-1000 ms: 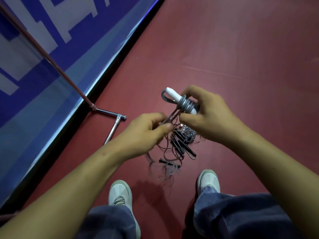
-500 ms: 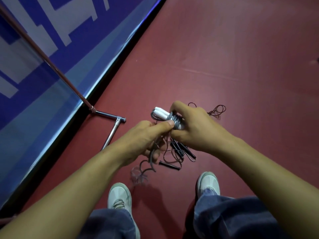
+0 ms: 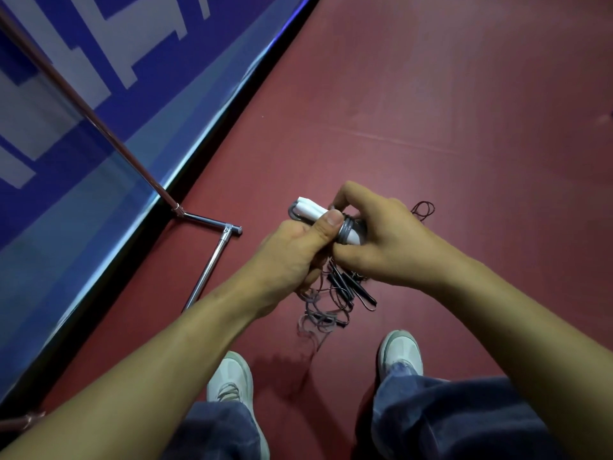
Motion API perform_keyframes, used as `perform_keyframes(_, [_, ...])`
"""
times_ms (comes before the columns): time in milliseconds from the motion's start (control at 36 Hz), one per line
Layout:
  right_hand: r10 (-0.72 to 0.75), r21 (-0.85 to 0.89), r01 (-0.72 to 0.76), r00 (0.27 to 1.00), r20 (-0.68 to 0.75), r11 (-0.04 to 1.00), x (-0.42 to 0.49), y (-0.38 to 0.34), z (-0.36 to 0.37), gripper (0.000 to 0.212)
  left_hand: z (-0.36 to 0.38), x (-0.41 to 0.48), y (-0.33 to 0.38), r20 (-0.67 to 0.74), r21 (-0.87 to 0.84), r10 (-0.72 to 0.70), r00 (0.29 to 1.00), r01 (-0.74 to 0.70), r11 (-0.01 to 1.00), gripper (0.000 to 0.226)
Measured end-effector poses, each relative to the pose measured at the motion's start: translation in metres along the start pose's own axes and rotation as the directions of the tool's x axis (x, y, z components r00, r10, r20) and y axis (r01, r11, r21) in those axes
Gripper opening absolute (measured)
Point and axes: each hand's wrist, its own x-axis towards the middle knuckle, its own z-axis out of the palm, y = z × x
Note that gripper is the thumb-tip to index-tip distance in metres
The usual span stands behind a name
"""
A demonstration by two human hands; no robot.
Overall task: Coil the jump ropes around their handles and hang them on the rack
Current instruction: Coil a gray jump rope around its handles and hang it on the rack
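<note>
White handles of jump rope held side by side above floor, grey cord coiled around their middle. Right hand grip clamped on coiled end; left hand grip clamped on handles just beside coil, thumb pressed on top. Loose cord tail hangs blurred below left hand. Tangle of other ropes with black handles on red floor beneath hands. Chrome rack base left, by blue wall banner. White shoes below.

Held rope: white handles side by side, grey cord wound round them.
Floor ropes: dark, tangled, uncoiled.
</note>
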Motion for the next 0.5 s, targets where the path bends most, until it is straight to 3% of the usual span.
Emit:
perform_keyframes(167, [0.125, 0.013, -0.126, 0.991, 0.041, 0.992, -0.003, 0.002, -0.002, 0.058, -0.002, -0.003, 0.002, -0.043, 0.082, 0.005, 0.999, -0.002, 0.997, 0.08])
perform_keyframes(194, [0.154, 0.008, -0.155, 0.987, 0.045, 0.988, -0.003, 0.002, -0.003, 0.056, -0.001, -0.002, 0.001, -0.047, 0.093, 0.005, 0.999, 0.0, 0.996, 0.085])
perform_keyframes(278, [0.195, -0.085, -0.191, 0.98, 0.042, 0.978, -0.002, 0.005, -0.003, 0.016, -0.003, -0.001, -0.003, -0.089, 0.113, 0.002, 0.996, 0.008, 0.994, 0.088])
perform_keyframes(389, [0.243, -0.098, -0.241, 0.97, 0.012, 0.966, -0.006, 0.008, 0.009, 0.022, -0.005, -0.002, -0.005, -0.146, 0.058, -0.023, 0.989, 0.032, 0.998, 0.069])
perform_keyframes(500, [0.232, -0.257, -0.244, 0.97, -0.077, 0.935, -0.002, 0.006, 0.017, 0.022, 0.001, -0.005, -0.001, -0.158, 0.007, -0.059, 0.986, 0.061, 0.998, 0.062])
